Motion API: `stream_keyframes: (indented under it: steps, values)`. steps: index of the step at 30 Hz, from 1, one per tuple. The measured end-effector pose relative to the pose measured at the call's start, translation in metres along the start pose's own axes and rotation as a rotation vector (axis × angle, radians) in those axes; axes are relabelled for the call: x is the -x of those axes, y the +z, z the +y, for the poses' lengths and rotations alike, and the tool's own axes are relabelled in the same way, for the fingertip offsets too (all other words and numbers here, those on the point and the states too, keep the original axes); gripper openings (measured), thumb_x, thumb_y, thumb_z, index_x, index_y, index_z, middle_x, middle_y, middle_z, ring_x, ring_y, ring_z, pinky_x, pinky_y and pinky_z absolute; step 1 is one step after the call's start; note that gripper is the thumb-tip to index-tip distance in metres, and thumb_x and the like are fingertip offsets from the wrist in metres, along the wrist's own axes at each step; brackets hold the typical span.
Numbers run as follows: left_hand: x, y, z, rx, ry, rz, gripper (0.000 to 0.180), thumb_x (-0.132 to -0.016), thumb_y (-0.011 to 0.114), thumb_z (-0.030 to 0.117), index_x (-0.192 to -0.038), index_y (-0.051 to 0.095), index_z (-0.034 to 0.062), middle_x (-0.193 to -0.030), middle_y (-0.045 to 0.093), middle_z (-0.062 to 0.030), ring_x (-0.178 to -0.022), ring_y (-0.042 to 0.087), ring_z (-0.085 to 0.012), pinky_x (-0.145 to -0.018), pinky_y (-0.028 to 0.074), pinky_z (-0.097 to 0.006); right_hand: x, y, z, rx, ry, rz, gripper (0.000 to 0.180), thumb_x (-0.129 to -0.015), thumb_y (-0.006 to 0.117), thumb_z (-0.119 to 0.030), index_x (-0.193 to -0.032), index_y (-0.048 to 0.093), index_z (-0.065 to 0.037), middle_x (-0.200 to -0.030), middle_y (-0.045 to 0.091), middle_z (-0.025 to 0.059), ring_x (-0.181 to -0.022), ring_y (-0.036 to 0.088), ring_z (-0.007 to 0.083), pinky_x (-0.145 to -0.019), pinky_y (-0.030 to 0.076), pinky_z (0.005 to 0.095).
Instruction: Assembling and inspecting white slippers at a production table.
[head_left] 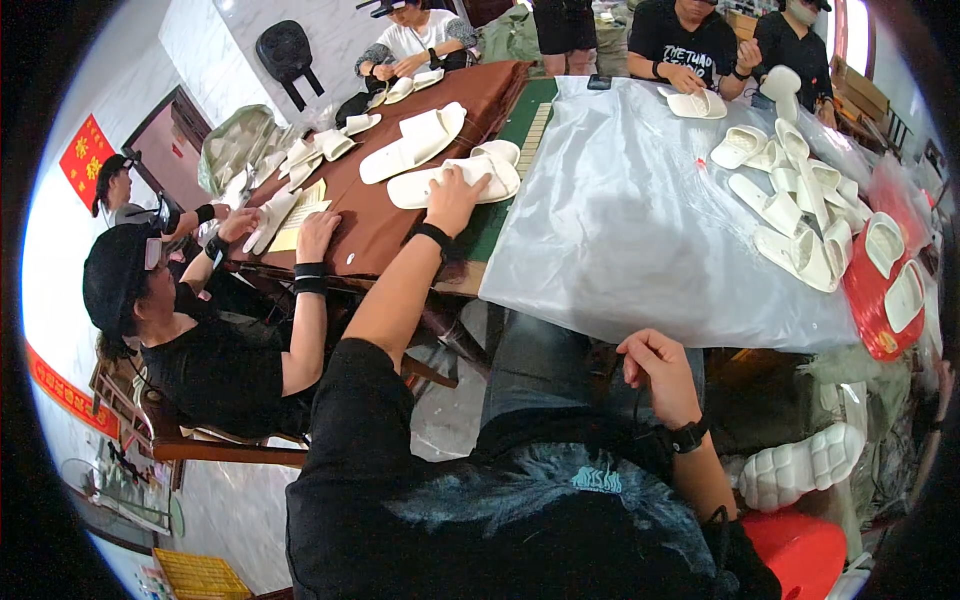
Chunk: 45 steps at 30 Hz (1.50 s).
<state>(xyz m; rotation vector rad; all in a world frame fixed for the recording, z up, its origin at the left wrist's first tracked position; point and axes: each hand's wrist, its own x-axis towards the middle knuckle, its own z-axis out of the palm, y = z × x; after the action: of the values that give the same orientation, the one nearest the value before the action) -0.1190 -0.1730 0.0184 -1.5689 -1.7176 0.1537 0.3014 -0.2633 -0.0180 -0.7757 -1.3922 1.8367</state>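
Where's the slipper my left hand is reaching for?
In the head view, upper middle: the white slipper lies on the brown table under your left hand, beside the clear plastic sheet.

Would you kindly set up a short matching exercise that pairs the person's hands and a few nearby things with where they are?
Things:
1. left hand
2. right hand
3. clear plastic sheet
4. red stool

Places:
A. low at the right, beside a white slipper turned sole up
B. spread over the table in front of the person
C. resting on a white slipper at the brown table's edge
D. near the lap, fingers curled, below the table's near edge

Pairs: 1-C, 2-D, 3-B, 4-A
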Motion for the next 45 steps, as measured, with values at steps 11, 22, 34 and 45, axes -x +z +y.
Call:
stream_keyframes:
  steps: [11,22,34,45]
  values:
    - [-0.055,-0.017,-0.070,0.468,-0.277,0.309,0.029,-0.088,0.053,0.015,-0.117,0.056,0.0166,-0.076,0.064,-0.0126,-0.072,0.063,-0.0320,-0.063,0.048,-0.043,0.002,-0.010,0.002,-0.005,0.008,0.024,0.020,-0.093,0.052,-0.016,-0.088,0.061,0.000,-0.062,0.053,-0.0005,-0.058,0.049,0.0079,-0.054,0.039,0.0219]
    - [-0.094,-0.096,-0.119,2.055,-0.597,0.658,0.031,-0.093,0.056,0.010,-0.123,0.055,0.0045,-0.092,0.067,-0.0073,-0.075,0.062,-0.0141,-0.066,0.050,-0.025,-0.016,-0.013,0.004,-0.008,-0.067,0.034,0.028,-0.096,0.047,-0.024,-0.077,0.053,-0.004,-0.062,0.050,0.0004,-0.057,0.046,0.0091,-0.054,0.037,0.0231]
    - [-0.030,-0.156,0.100,3.700,-0.774,-0.786,0.035,-0.092,0.055,0.017,-0.119,0.048,-0.0031,-0.093,0.057,-0.0099,-0.079,0.058,-0.0197,-0.072,0.051,-0.031,-0.056,-0.032,-0.020,0.149,-0.549,0.453,0.023,-0.097,0.050,-0.030,-0.091,0.042,-0.009,-0.074,0.039,-0.0026,-0.062,0.039,0.0076,-0.057,0.036,0.0227]
    - [0.015,-0.114,0.199,4.127,-0.338,-1.803,0.045,-0.085,0.058,0.022,-0.118,0.046,-0.0057,-0.085,0.046,-0.0052,-0.076,0.044,-0.0163,-0.070,0.040,-0.026,-0.013,-0.040,0.033,-0.292,-0.110,0.227,0.055,-0.090,0.060,-0.041,-0.123,0.041,0.000,-0.081,0.047,-0.0015,-0.063,0.044,0.0070,-0.055,0.039,0.0233]
